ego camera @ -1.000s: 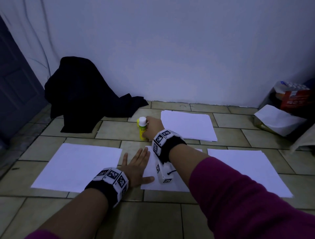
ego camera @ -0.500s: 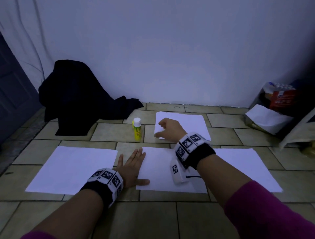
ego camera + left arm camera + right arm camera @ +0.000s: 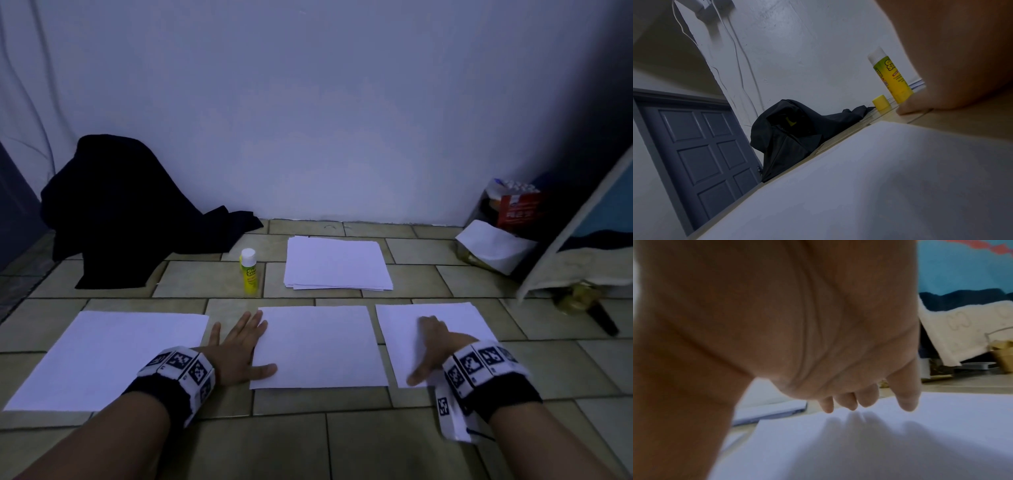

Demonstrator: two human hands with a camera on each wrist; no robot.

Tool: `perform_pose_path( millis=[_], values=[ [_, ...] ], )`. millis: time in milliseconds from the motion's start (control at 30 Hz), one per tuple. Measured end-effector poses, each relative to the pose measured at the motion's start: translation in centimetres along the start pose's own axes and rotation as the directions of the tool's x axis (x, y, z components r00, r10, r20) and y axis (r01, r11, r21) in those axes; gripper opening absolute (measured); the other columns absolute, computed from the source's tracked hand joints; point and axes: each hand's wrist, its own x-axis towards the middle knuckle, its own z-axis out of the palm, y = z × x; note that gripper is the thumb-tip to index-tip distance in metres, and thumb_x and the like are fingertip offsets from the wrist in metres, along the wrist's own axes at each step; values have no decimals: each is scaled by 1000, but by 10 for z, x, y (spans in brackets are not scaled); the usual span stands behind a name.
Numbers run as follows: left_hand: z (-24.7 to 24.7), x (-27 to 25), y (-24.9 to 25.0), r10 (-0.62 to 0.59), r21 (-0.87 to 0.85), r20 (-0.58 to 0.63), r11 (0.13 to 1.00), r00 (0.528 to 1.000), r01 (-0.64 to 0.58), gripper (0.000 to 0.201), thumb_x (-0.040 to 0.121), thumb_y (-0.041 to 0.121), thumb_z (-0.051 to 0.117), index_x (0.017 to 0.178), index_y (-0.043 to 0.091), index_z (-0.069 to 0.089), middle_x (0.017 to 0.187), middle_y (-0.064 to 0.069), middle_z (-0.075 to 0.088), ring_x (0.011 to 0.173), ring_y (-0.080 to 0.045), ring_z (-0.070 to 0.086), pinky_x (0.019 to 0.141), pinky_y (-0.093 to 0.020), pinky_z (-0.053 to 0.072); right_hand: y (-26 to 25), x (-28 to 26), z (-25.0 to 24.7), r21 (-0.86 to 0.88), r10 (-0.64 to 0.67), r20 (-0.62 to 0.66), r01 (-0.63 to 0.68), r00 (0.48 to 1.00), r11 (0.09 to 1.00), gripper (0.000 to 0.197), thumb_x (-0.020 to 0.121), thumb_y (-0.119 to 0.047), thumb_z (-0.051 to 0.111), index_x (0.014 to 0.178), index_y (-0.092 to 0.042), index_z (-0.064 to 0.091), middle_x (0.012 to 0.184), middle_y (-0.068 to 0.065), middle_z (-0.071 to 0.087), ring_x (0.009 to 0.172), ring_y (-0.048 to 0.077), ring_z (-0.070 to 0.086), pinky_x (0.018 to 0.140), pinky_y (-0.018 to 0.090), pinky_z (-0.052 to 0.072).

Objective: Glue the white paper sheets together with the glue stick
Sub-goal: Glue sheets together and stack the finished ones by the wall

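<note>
Three white sheets lie in a row on the tiled floor: a left sheet [image 3: 102,356], a middle sheet [image 3: 322,346] and a right sheet [image 3: 442,322]. Behind them rests a paper stack [image 3: 337,263]. The yellow glue stick [image 3: 248,270] stands upright left of the stack, held by nothing. In the left wrist view the glue stick [image 3: 891,76] has a yellow cap [image 3: 881,102] lying beside it. My left hand [image 3: 239,342] lies flat with fingers spread, its thumb on the middle sheet's left edge. My right hand [image 3: 430,346] rests on the right sheet, and its fingertips [image 3: 907,404] touch the paper.
A black cloth heap [image 3: 113,212] lies at the back left by the wall, near a dark door [image 3: 694,154]. At the back right are a red box [image 3: 519,209], a white bag [image 3: 493,250] and a leaning padded board [image 3: 582,240].
My right hand let go of the glue stick, passed over the paper stack and came down on the right sheet. The left hand stayed where it was.
</note>
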Motion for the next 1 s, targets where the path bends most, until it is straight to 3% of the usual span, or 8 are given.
perform_pose_path(
  millis=[133,367,433,533,633,767,867,1000],
  values=[
    [0,-1,-1,7,-4,1,1000,1000,-7,169,5,102,-10,152,18,-17,156,3,-31,144,-13,-25,115,-51,-13,9,-1,7,185,-46,-59,57,997,981,113,62,-36,87,144,-10,14,146,7,25,135,23,32,105,33,34],
    [0,-2,0,9,-3,6,1000,1000,-9,170,8,106,3,152,17,-17,155,5,-31,144,-13,-26,115,-51,-15,25,0,6,276,-88,-125,119,988,954,74,84,-26,71,143,-18,27,146,7,38,130,22,41,98,27,35],
    [0,-2,1,-14,-21,7,1000,1000,14,156,31,106,25,152,17,-16,155,5,-31,144,-13,-26,116,-52,-15,30,-1,4,323,-75,-176,130,981,937,64,88,-22,66,143,-20,31,142,8,43,126,23,45,95,26,36],
    [3,-4,4,-28,-31,-19,999,999,27,114,81,68,55,151,16,-17,156,1,-30,144,-14,-26,116,-52,-15,33,-8,-5,358,-54,-290,161,955,920,53,91,-20,60,141,-20,40,140,5,49,123,22,48,91,25,36],
    [4,-2,3,-30,-22,-13,999,999,30,109,86,60,57,151,15,-19,155,2,-31,143,-15,-27,115,-52,-17,18,-23,-15,418,-51,-411,238,910,877,48,94,-17,54,140,-17,43,135,7,54,118,23,51,83,24,35],
    [5,0,4,-41,-1,-13,999,999,41,110,85,61,57,151,15,-20,155,2,-32,143,-14,-27,115,-51,-16,-38,-44,-12,399,-194,-479,409,856,821,49,95,-17,53,142,-19,41,144,4,47,128,21,45,93,23,34],
    [5,0,5,-44,13,-2,999,999,44,110,86,61,56,150,16,-20,155,2,-32,143,-15,-28,115,-51,-16,-89,-48,6,387,-317,-422,485,850,784,51,96,-18,50,146,-18,36,150,3,38,135,19,38,103,22,30],
    [6,1,3,-42,21,-9,999,999,43,110,85,62,56,151,17,-20,155,3,-31,143,-13,-28,115,-51,-16,-139,-42,32,400,-366,-309,470,878,787,53,99,-21,44,149,-17,27,152,5,34,137,23,33,113,37,27]
  ],
)
